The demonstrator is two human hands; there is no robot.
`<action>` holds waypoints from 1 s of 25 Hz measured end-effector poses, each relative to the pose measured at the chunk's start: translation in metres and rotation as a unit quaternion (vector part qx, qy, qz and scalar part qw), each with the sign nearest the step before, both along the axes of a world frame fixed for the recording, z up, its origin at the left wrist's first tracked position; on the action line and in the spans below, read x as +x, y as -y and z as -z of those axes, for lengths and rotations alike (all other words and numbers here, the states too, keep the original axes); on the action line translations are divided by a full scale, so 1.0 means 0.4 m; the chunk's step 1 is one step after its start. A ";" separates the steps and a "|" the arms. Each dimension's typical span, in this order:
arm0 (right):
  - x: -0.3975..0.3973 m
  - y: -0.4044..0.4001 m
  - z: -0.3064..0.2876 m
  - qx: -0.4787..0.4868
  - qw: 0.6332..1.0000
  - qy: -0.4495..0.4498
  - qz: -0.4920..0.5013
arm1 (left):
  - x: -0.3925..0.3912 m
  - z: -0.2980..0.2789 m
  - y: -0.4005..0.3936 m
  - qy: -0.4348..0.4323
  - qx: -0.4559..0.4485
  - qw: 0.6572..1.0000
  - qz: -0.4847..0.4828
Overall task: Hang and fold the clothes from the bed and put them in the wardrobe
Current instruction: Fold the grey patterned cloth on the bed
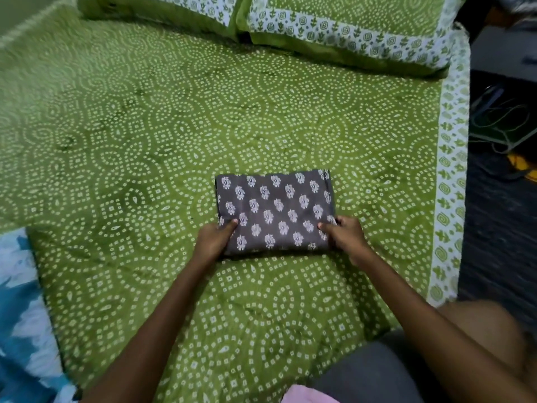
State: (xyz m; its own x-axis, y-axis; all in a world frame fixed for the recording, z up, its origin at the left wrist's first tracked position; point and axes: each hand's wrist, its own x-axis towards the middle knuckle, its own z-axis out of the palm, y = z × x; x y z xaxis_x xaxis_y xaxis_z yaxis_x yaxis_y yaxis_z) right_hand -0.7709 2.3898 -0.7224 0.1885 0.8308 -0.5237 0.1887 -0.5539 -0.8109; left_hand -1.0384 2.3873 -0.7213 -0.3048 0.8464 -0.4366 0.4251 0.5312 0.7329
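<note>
Bed (145,141): fills most of the view, covered by a green sheet with white dotted rings and a white leaf-print border down its right edge
Pillows (334,27): two in matching green and white covers, side by side at the far end of the bed
Blue cloth (20,301): blue and white, lying on the bed at the near left edge, well apart from the garment
Garment (276,212): grey with white flower print, folded into a flat rectangle, lying on the sheet right of the bed's middle
Left hand (215,237): grips the garment's near left corner, thumb on top, fingers tucked under the edge
Right hand (345,234): grips the near right corner the same way, thumb on top, fingers curled round the edge
Cables (499,123): tangled on the dark floor to the right of the bed
</note>
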 end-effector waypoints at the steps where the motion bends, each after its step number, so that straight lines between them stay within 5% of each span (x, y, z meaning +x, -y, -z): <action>1: 0.012 0.028 -0.012 -0.039 0.999 -0.007 -0.030 | -0.004 0.001 0.031 0.002 -0.003 1.000 0.005; 4: 0.023 0.010 -0.030 -0.057 0.998 0.020 -0.004 | -0.009 -0.005 0.028 -0.022 0.012 1.000 0.006; 8: -0.014 -0.057 -0.025 0.044 0.986 0.159 0.018 | 0.015 -0.014 -0.045 0.012 0.057 0.996 -0.066; 14: -0.038 -0.031 0.007 0.201 0.951 0.232 0.042 | 0.061 0.007 -0.037 -0.002 0.194 0.978 -0.073; 21: -0.030 -0.033 0.002 0.095 0.919 0.381 -0.025 | 0.052 0.004 -0.036 -0.122 0.112 0.986 0.019; 23: -0.052 -0.039 -0.026 0.131 0.897 0.420 0.046 | 0.062 -0.040 -0.060 -0.276 0.127 0.951 0.055; 25: -0.109 -0.038 -0.028 0.252 0.888 0.384 0.036 | 0.106 -0.066 -0.074 -0.286 0.291 0.908 0.099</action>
State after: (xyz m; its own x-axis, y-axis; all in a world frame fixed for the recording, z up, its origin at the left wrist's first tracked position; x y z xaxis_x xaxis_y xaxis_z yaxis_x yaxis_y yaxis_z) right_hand -0.8147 2.4048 -0.7113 0.3916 0.8945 0.2158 0.7713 -0.1912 -0.6071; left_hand -0.9958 2.4169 -0.6948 -0.1578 0.9457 0.2842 0.8693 -0.0035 0.4943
